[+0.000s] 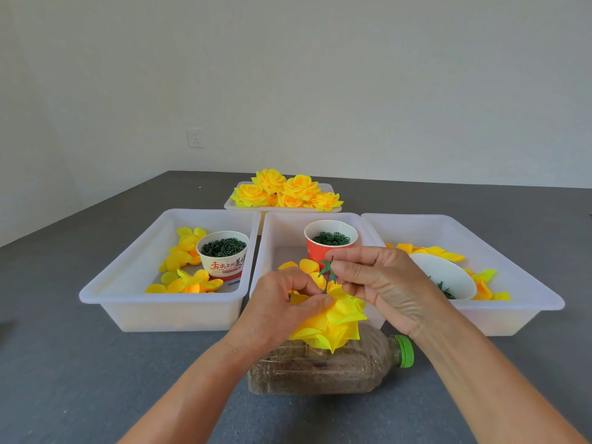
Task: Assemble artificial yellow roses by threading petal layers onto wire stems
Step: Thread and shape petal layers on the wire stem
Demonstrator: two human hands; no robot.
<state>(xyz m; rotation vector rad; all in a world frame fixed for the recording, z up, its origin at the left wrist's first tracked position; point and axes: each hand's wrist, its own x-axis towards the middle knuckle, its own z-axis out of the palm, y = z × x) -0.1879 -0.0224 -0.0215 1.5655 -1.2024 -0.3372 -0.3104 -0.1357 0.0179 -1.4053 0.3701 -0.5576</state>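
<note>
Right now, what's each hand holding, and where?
Left hand grips the yellow flower at its top, by the wire stem. Right hand pinches the green leaf piece on that stem.

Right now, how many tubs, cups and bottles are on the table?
White plastic tubs: 4
Paper cups: 2
Plastic bottle lying on its side: 1
Total: 7

Yellow petals (pixel 333 318) are showing beside a green calyx (pixel 327 269); white trays (pixel 166 310), a red cup (pixel 315 251), and a green bottle cap (pixel 405 351) are sitting on grey.
</note>
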